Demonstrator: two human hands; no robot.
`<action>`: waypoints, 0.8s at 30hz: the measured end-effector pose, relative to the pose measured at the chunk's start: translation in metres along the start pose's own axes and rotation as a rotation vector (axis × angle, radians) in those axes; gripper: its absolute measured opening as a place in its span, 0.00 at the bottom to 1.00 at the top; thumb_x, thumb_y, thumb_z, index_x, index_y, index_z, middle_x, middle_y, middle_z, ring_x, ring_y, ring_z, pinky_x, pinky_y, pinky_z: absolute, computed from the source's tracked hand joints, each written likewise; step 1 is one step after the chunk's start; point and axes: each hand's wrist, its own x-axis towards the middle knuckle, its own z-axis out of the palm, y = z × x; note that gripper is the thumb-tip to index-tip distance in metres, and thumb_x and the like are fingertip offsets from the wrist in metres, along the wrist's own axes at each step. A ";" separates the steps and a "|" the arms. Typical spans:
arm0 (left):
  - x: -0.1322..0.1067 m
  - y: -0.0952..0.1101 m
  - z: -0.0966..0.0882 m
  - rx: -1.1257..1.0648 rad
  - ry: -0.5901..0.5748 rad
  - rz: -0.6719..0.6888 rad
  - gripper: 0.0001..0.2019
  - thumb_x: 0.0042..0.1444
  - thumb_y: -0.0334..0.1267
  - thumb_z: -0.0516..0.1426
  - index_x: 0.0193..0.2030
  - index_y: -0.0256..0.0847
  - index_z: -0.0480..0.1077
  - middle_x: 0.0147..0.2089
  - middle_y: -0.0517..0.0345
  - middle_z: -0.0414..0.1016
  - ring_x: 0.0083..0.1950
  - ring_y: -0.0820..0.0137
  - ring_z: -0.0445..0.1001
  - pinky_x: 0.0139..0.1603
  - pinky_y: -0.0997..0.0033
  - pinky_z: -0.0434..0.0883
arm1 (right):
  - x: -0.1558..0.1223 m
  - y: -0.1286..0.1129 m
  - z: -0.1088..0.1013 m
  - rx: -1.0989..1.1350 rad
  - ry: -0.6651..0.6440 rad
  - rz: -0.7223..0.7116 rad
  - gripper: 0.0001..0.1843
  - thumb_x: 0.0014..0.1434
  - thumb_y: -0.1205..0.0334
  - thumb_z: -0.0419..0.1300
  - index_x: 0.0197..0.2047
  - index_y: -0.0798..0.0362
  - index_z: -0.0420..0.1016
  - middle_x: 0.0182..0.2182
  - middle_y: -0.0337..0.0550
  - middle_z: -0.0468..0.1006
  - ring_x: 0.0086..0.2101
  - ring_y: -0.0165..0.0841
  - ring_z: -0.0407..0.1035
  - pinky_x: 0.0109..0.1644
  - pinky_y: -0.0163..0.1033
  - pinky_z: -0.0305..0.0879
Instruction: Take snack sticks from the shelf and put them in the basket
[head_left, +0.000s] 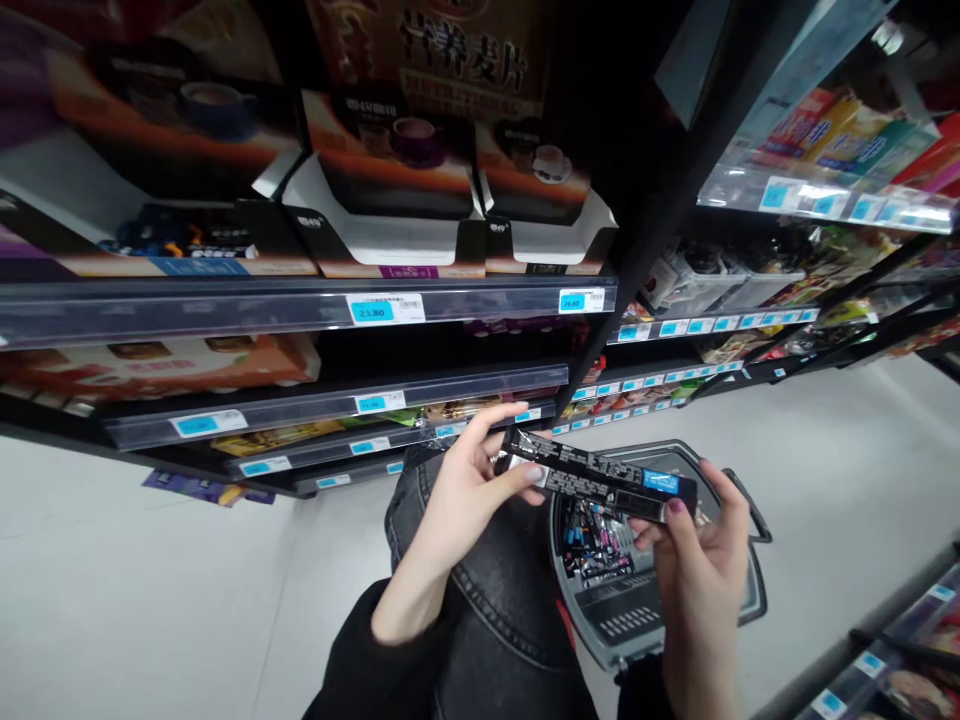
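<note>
Between my two hands is a long black stick packet with fine white print and a blue patch near its right end. My left hand pinches its left end, thumb on the printed face. At the right end, my right hand grips it between thumb and fingers. Below the packet stands a grey shopping basket. Several small stick packets in black, blue and pink lie inside it. The packet hides part of the basket.
Ahead, an upper shelf holds open display boxes, one with dark blue packets inside. Lower shelves carry an orange carton. More stocked shelves run off to the right. A purple packet lies by the shelf base on the pale floor.
</note>
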 end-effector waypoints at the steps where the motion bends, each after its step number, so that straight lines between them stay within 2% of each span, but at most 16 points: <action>1: -0.001 0.002 -0.001 -0.006 -0.029 0.003 0.25 0.48 0.35 0.63 0.53 0.42 0.64 0.42 0.55 0.75 0.31 0.71 0.75 0.30 0.69 0.77 | 0.000 0.001 -0.001 0.007 0.017 -0.015 0.28 0.51 0.60 0.65 0.55 0.48 0.62 0.22 0.35 0.72 0.17 0.28 0.67 0.24 0.36 0.68; 3: -0.001 0.004 -0.004 0.017 -0.092 -0.006 0.16 0.49 0.34 0.63 0.46 0.38 0.70 0.50 0.49 0.73 0.33 0.70 0.75 0.33 0.69 0.77 | 0.000 0.004 -0.004 0.009 -0.001 -0.011 0.19 0.51 0.60 0.65 0.46 0.50 0.67 0.22 0.35 0.72 0.18 0.29 0.68 0.25 0.37 0.69; 5: -0.001 0.004 -0.007 0.060 -0.159 -0.033 0.10 0.49 0.33 0.62 0.40 0.36 0.74 0.53 0.47 0.71 0.32 0.73 0.75 0.34 0.70 0.76 | 0.002 0.007 -0.011 -0.016 -0.056 0.036 0.16 0.50 0.59 0.66 0.42 0.52 0.70 0.22 0.38 0.73 0.19 0.31 0.70 0.25 0.38 0.69; 9: -0.002 0.003 -0.010 0.137 -0.247 -0.083 0.12 0.47 0.31 0.63 0.41 0.39 0.77 0.53 0.50 0.72 0.33 0.74 0.75 0.32 0.75 0.75 | 0.006 0.008 -0.024 -0.144 -0.163 0.129 0.20 0.47 0.58 0.68 0.44 0.52 0.73 0.29 0.44 0.77 0.23 0.34 0.72 0.28 0.40 0.71; 12: -0.002 0.002 -0.010 0.143 -0.286 -0.102 0.13 0.47 0.32 0.63 0.42 0.42 0.76 0.55 0.51 0.70 0.35 0.72 0.75 0.29 0.75 0.75 | 0.007 0.003 -0.027 -0.206 -0.221 0.135 0.19 0.46 0.57 0.68 0.41 0.54 0.74 0.27 0.45 0.77 0.24 0.35 0.72 0.28 0.40 0.72; 15: -0.002 0.001 -0.009 0.151 -0.306 -0.101 0.14 0.47 0.31 0.62 0.43 0.43 0.76 0.57 0.51 0.68 0.37 0.71 0.75 0.28 0.74 0.75 | 0.006 -0.002 -0.027 -0.224 -0.291 0.140 0.15 0.49 0.57 0.66 0.39 0.53 0.73 0.24 0.42 0.76 0.24 0.34 0.72 0.29 0.38 0.72; 19: -0.002 0.003 -0.009 0.221 -0.296 -0.096 0.12 0.46 0.28 0.61 0.39 0.42 0.78 0.57 0.51 0.68 0.37 0.70 0.75 0.24 0.78 0.73 | 0.002 -0.004 -0.027 -0.204 -0.386 0.131 0.07 0.54 0.59 0.63 0.35 0.51 0.71 0.20 0.37 0.72 0.25 0.28 0.71 0.36 0.34 0.71; 24: -0.002 0.004 -0.009 0.263 -0.276 -0.072 0.08 0.45 0.27 0.60 0.32 0.40 0.79 0.56 0.51 0.70 0.31 0.75 0.73 0.17 0.85 0.65 | 0.003 -0.003 -0.029 -0.155 -0.429 0.135 0.04 0.54 0.60 0.63 0.33 0.50 0.76 0.23 0.38 0.74 0.24 0.27 0.72 0.36 0.32 0.72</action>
